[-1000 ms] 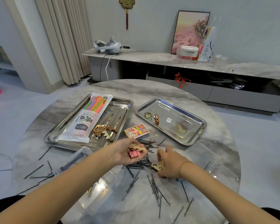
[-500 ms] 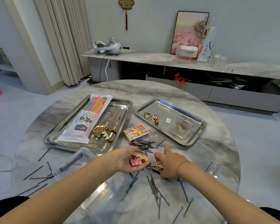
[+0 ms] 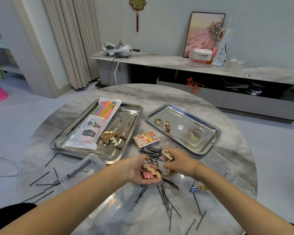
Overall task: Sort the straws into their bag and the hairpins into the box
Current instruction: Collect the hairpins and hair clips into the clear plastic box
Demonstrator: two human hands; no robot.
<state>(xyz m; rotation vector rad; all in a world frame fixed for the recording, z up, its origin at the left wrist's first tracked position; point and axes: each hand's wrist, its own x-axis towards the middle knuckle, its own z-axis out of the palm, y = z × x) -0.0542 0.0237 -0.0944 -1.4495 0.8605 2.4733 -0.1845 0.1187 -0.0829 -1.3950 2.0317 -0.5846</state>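
My left hand (image 3: 139, 170) lies palm up over the table and cups several clips (image 3: 150, 173), among them a wavy beige hairpin and pink binder clips. Just to its right, my right hand (image 3: 178, 161) pinches a pale gold hairpin (image 3: 166, 155) lifted off the table. Black bobby pins (image 3: 165, 199) lie scattered in front of and around both hands. The straw bag (image 3: 93, 126) with coloured straws rests in the left steel tray (image 3: 126, 148), beside gold hairpins (image 3: 112, 138). A clear plastic box (image 3: 85, 168) sits left of my left hand.
A second steel tray (image 3: 202, 145) at the right holds a green clip and a brown clip (image 3: 167, 125). A small card box (image 3: 146, 139) lies between the trays. A clear lid (image 3: 217, 165) lies at the right. A labelled clip (image 3: 201, 188) lies near my right forearm.
My right hand has lifted from the table with the pale gold hairpin and moved up beside the left palm. The left hand has stayed, still cupping its clips.
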